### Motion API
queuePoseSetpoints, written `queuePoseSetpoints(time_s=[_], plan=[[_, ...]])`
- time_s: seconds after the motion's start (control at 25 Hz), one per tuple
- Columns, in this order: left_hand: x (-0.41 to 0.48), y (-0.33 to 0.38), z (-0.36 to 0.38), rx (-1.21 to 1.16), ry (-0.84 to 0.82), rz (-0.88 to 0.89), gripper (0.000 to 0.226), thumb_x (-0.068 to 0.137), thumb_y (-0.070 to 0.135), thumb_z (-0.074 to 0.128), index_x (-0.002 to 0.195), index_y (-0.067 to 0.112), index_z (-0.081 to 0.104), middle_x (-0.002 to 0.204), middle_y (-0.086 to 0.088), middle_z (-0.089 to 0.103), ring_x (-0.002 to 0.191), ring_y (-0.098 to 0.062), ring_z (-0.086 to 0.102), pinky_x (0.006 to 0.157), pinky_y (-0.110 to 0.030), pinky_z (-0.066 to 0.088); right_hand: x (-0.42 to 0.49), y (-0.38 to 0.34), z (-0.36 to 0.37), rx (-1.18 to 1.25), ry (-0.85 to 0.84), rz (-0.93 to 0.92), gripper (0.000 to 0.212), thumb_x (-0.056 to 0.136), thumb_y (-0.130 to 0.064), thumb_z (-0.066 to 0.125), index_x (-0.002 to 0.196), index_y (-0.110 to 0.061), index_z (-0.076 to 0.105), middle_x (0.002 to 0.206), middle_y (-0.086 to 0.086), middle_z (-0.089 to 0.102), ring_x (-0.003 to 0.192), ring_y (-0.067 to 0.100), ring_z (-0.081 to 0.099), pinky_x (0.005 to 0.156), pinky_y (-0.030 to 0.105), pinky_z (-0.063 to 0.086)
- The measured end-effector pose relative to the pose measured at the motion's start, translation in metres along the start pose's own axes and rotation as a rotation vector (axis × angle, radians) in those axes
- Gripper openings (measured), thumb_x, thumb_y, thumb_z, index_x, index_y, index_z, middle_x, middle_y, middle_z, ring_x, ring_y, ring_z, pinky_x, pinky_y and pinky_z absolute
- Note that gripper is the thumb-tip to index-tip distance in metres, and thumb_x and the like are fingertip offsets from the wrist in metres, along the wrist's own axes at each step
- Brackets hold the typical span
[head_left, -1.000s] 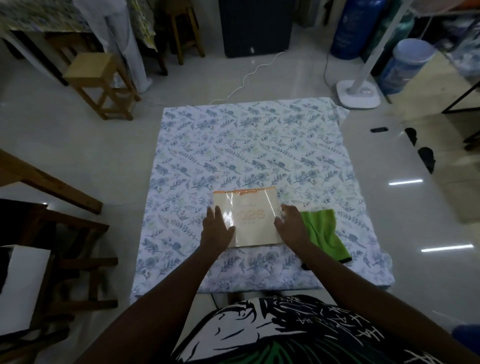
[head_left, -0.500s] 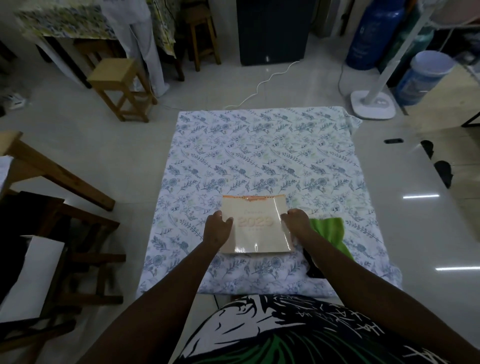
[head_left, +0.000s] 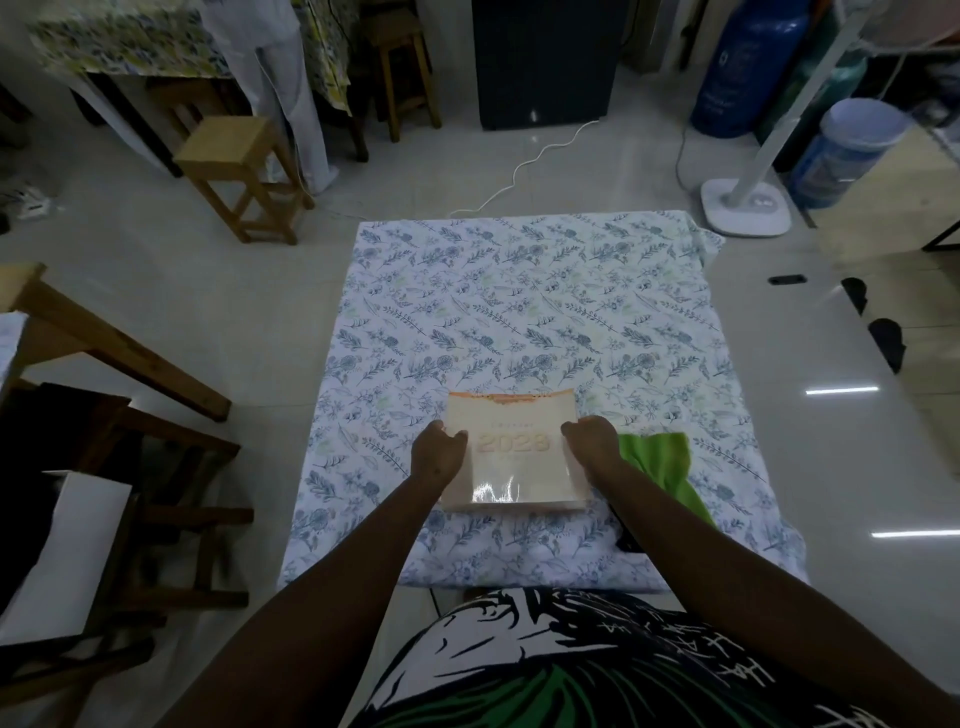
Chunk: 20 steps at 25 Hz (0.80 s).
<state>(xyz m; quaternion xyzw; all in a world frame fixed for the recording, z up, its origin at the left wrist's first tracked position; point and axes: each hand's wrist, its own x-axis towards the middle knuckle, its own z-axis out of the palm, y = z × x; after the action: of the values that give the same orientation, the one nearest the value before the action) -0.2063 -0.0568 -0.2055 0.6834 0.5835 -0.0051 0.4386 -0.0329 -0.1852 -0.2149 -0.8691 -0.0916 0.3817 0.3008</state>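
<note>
A cream calendar (head_left: 514, 457) with a glossy cover, an orange top binding and large year digits lies on a table covered with a white and blue floral cloth (head_left: 519, 312). My left hand (head_left: 435, 457) grips the calendar's left edge with curled fingers. My right hand (head_left: 589, 449) grips its right edge the same way. A green cloth (head_left: 662, 462) lies just right of the calendar, partly under my right forearm.
A wooden stool (head_left: 236, 171) stands on the floor at the far left. Dark wooden furniture (head_left: 130, 467) crowds the left side. A white fan base (head_left: 745, 205) and blue containers (head_left: 852, 150) stand at the far right. A white cable (head_left: 524, 166) runs across the floor.
Both hands went from lying flat at the calendar's sides to curling round its left and right edges. The camera view tilted up slightly.
</note>
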Motion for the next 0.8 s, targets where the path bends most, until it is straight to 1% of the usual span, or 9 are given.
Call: queuePoseSetpoints(time_s=[0.12,0.2,0.24,0.32,0.44,0.52,0.6,0.72,0.8], plan=[[0.000,0.003,-0.001,-0.037,0.077,-0.006,0.051,0.094,0.027,0.055,0.138,0.001,0.048,0.141,-0.018,0.055,0.128,-0.032,0.052,0.106,-0.039,0.042,0.000,-0.002,0.000,0.108,0.069,-0.005,0.031,0.083,-0.011,0.058,0.056,-0.007,0.042,0.059,0.006,0.045,0.054,0.018,0.041,0.050,0.027,0.031],[0.000,0.011,-0.004,-0.105,0.148,0.004,0.042,0.092,0.025,0.058,0.127,0.002,0.054,0.128,-0.018,0.062,0.113,-0.032,0.060,0.093,-0.038,0.048,-0.002,-0.006,-0.002,0.236,0.130,-0.020,0.030,0.083,-0.014,0.062,0.059,-0.007,0.044,0.058,0.004,0.045,0.053,0.018,0.043,0.047,0.026,0.030],[0.001,0.016,-0.006,-0.155,0.180,0.016,0.037,0.091,0.025,0.059,0.120,0.003,0.054,0.121,-0.017,0.064,0.103,-0.030,0.062,0.085,-0.037,0.049,-0.003,-0.010,-0.004,0.296,0.159,-0.034,0.028,0.083,-0.016,0.064,0.064,-0.008,0.046,0.061,0.004,0.047,0.056,0.018,0.045,0.047,0.026,0.032],[0.004,0.029,-0.013,-0.210,0.227,0.089,0.029,0.090,0.025,0.061,0.110,0.006,0.054,0.108,-0.012,0.065,0.091,-0.026,0.061,0.073,-0.032,0.046,-0.005,-0.022,-0.011,0.383,0.220,-0.080,0.023,0.084,-0.020,0.065,0.076,-0.010,0.046,0.071,0.003,0.049,0.062,0.020,0.048,0.049,0.027,0.035],[0.010,0.048,-0.027,-0.256,0.244,0.268,0.025,0.090,0.022,0.063,0.111,0.009,0.057,0.104,-0.007,0.064,0.089,-0.021,0.060,0.072,-0.032,0.048,-0.002,-0.043,-0.029,0.445,0.278,-0.214,0.023,0.080,-0.021,0.063,0.078,-0.013,0.041,0.070,-0.001,0.045,0.058,0.015,0.044,0.050,0.028,0.036],[0.015,0.058,-0.037,-0.302,0.237,0.361,0.025,0.090,0.017,0.065,0.113,0.009,0.058,0.107,-0.006,0.066,0.091,-0.019,0.061,0.078,-0.034,0.053,0.001,-0.054,-0.041,0.417,0.293,-0.305,0.017,0.081,-0.021,0.060,0.084,-0.013,0.045,0.074,-0.003,0.049,0.061,0.013,0.046,0.053,0.028,0.038],[0.020,0.066,-0.047,-0.331,0.230,0.391,0.030,0.088,0.011,0.065,0.117,0.011,0.057,0.108,-0.005,0.068,0.093,-0.018,0.064,0.080,-0.035,0.056,0.005,-0.062,-0.052,0.380,0.273,-0.384,0.014,0.084,-0.021,0.061,0.092,-0.013,0.052,0.082,-0.002,0.054,0.069,0.013,0.051,0.058,0.030,0.042],[0.027,0.078,-0.055,-0.300,0.237,0.421,0.033,0.086,0.011,0.067,0.117,0.016,0.058,0.101,0.001,0.068,0.092,-0.016,0.066,0.074,-0.029,0.055,0.013,-0.071,-0.060,0.297,0.261,-0.485,0.015,0.087,-0.019,0.063,0.097,-0.010,0.055,0.090,0.004,0.058,0.074,0.019,0.055,0.061,0.032,0.045],[0.031,0.083,-0.058,-0.241,0.276,0.450,0.027,0.084,0.015,0.069,0.110,0.015,0.061,0.093,0.000,0.068,0.084,-0.015,0.064,0.066,-0.024,0.051,0.018,-0.075,-0.060,0.201,0.305,-0.537,0.016,0.088,-0.021,0.064,0.097,-0.009,0.058,0.088,0.003,0.060,0.075,0.019,0.057,0.058,0.023,0.043]])
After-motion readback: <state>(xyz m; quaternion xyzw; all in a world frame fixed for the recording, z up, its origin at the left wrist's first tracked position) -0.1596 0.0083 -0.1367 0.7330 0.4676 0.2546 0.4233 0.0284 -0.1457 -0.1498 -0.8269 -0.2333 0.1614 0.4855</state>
